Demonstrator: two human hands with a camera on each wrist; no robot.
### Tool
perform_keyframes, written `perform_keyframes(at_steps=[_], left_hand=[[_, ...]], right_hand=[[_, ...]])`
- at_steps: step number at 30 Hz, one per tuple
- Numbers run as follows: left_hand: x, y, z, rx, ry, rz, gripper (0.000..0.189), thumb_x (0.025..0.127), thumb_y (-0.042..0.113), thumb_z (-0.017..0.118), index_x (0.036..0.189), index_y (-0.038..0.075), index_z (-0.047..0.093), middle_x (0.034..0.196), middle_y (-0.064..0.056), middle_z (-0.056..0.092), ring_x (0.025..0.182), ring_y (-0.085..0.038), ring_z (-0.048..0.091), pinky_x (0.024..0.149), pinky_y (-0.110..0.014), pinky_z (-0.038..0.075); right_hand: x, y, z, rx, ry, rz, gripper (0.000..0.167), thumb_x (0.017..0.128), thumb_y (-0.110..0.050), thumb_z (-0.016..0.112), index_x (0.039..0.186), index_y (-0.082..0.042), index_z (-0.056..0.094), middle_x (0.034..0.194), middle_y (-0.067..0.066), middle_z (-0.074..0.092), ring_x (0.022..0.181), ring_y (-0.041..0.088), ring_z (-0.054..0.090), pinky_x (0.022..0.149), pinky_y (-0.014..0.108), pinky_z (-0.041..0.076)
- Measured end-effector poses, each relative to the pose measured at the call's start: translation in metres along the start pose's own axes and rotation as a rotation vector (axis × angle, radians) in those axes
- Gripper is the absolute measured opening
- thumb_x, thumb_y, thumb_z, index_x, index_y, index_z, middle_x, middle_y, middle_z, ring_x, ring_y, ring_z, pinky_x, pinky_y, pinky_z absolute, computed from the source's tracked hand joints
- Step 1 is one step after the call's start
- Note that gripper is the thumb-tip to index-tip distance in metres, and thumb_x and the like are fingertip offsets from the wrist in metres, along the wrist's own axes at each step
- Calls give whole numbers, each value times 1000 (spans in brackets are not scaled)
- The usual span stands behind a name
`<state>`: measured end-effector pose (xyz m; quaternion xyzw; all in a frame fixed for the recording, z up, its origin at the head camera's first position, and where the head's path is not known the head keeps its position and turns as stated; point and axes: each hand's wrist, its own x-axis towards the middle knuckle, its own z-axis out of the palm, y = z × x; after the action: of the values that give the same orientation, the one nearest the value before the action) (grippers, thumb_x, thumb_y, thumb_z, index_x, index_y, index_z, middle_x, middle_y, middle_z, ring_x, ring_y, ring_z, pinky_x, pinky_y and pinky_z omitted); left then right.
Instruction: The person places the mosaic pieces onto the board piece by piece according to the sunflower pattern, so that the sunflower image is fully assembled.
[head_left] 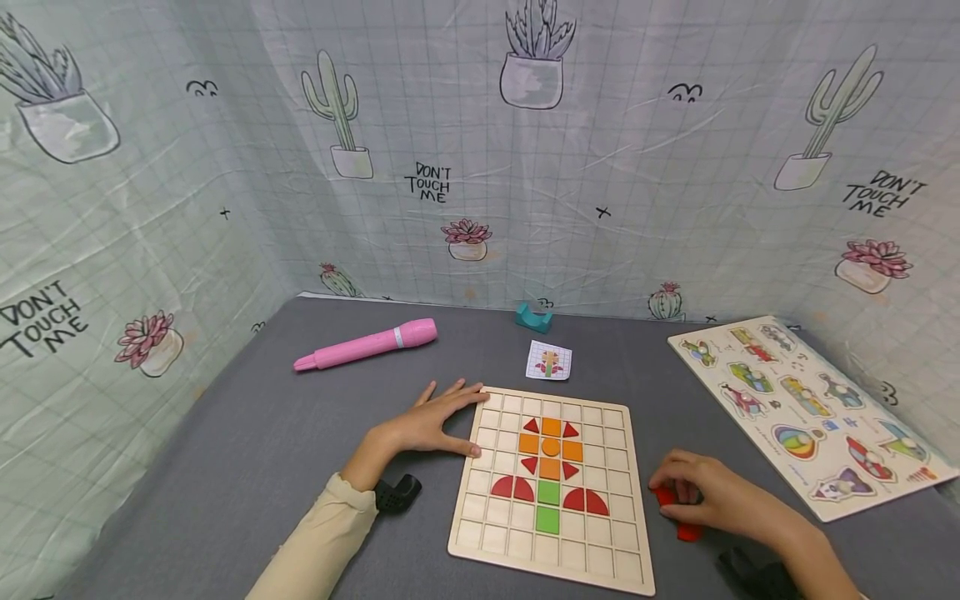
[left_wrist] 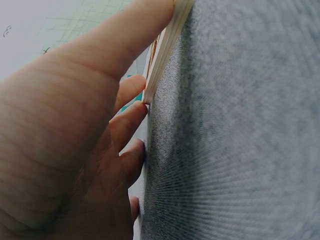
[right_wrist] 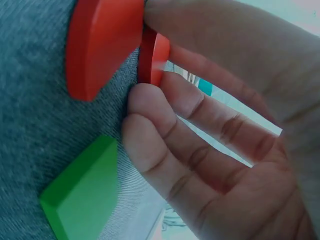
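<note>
A square wooden grid board (head_left: pixel 506 537) carries a pattern of orange, red and green pieces. My left hand (head_left: pixel 435 421) has its fingers spread, with thumb and fingertips touching the board's left edge. In the left wrist view, the thumb (left_wrist: pixel 127 35) lies against the board's side (left_wrist: pixel 167 50). Right of the board, my right hand (head_left: pixel 708 492) pinches a small red piece (head_left: pixel 664 495) between thumb and curled fingers, low at the tabletop. Another red piece (head_left: pixel 688 532) lies beneath this hand. A green piece (right_wrist: pixel 87 195) lies beside the fingers in the right wrist view.
A small pattern card (head_left: pixel 548 361) lies behind the board, near a teal holder (head_left: pixel 533 317). A pink pen-shaped object (head_left: pixel 365 344) rests at back left. A picture puzzle board (head_left: pixel 795 417) occupies the right side. Printed curtains (head_left: pixel 600 167) hang beyond the grey tabletop (head_left: pixel 247 450).
</note>
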<state>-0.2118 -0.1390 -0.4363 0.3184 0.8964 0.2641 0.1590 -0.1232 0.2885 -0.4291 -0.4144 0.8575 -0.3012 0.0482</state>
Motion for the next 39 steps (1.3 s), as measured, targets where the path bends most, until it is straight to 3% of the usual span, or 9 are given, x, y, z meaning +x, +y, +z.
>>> perform_keyframes(at_steps=[11, 21, 26, 39], left_hand=[[0, -3, 1, 10, 2, -1, 85, 83, 46, 75, 153, 18, 34, 161, -6, 23, 150, -31, 7, 115, -61, -6], [1, -4, 1, 13, -1, -8, 85, 84, 46, 75, 153, 19, 34, 162, -3, 21, 151, -28, 5, 116, -59, -8], [1, -3, 1, 11, 2, -2, 85, 83, 46, 75, 153, 19, 35, 162, -4, 22, 151, -30, 6, 116, -60, -7], [-2, -2, 0, 1, 3, 5, 85, 83, 46, 75, 152, 17, 35, 161, -6, 23, 150, -31, 7, 116, -61, -6]], right_hand=[[-2, 3, -2, 51, -1, -16, 23, 84, -5, 76, 104, -1, 66, 89, -1, 57, 70, -4, 50, 55, 21, 47], [2, 0, -2, 4, 9, 7, 21, 84, -9, 77, 100, -5, 65, 85, -5, 55, 66, -6, 45, 52, 18, 43], [5, -10, -2, 40, 13, 20, 20, 85, -10, 76, 101, -6, 65, 85, -5, 55, 64, -6, 46, 51, 18, 43], [34, -51, 10, 123, -139, 126, 18, 91, -26, 71, 103, -13, 67, 93, -11, 54, 68, -4, 47, 57, 17, 46]])
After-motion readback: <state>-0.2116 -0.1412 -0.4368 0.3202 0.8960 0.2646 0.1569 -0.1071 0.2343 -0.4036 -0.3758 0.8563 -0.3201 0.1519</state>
